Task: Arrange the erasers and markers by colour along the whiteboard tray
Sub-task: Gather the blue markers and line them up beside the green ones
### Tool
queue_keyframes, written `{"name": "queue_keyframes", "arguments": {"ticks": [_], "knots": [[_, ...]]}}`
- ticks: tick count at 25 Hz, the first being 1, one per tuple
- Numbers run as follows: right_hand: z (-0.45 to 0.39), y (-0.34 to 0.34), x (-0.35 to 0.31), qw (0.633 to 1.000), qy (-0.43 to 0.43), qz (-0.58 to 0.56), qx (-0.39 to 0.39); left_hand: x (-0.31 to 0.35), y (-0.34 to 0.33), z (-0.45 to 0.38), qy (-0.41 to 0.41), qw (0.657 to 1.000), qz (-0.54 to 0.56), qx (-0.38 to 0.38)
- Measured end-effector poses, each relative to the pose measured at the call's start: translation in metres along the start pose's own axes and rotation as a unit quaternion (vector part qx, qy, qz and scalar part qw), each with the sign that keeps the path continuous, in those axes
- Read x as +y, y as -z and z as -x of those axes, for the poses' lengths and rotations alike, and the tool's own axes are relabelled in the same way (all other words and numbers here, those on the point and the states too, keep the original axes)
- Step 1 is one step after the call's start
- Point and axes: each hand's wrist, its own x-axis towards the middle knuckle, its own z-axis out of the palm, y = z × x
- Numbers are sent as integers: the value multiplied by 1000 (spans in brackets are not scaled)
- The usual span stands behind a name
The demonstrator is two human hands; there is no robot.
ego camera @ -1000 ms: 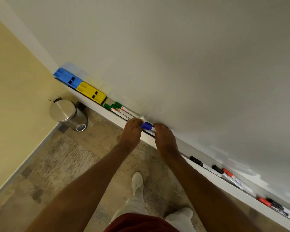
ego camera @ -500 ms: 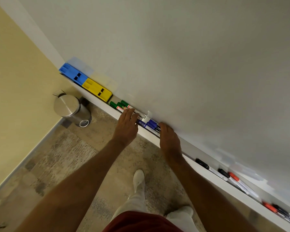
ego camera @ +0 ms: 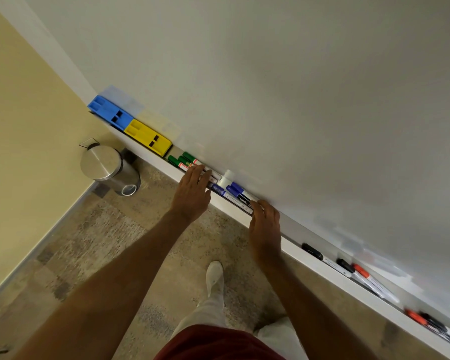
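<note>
Blue markers (ego camera: 233,194) between both flat hands

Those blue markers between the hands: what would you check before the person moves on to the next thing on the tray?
1. Blue markers grouped together, lying along the tray: ok.
2. Green markers grouped beside the yellow eraser: ok.
3. Blue eraser and yellow eraser end to end at the tray's far left: ok.
4. Left hand open, fingers resting flat on the markers, gripping nothing: ok.
5. Right hand at the other end of the blue group; whether it pinches a marker: cannot tell.
6. Black markers and red markers to the right sorted by colour: not ok, they lie mixed.
</note>
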Motion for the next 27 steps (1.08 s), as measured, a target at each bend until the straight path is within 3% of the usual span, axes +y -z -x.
{"name": "queue_keyframes", "arguments": {"ticks": [6, 27], "knots": [[-12, 3, -17, 998, 42, 49, -13, -8, 3, -3, 13, 1000, -14, 3], [-25, -12, -34, 996, 61, -67, -19, -17, 6, -10, 40, 999, -4, -30]]}}
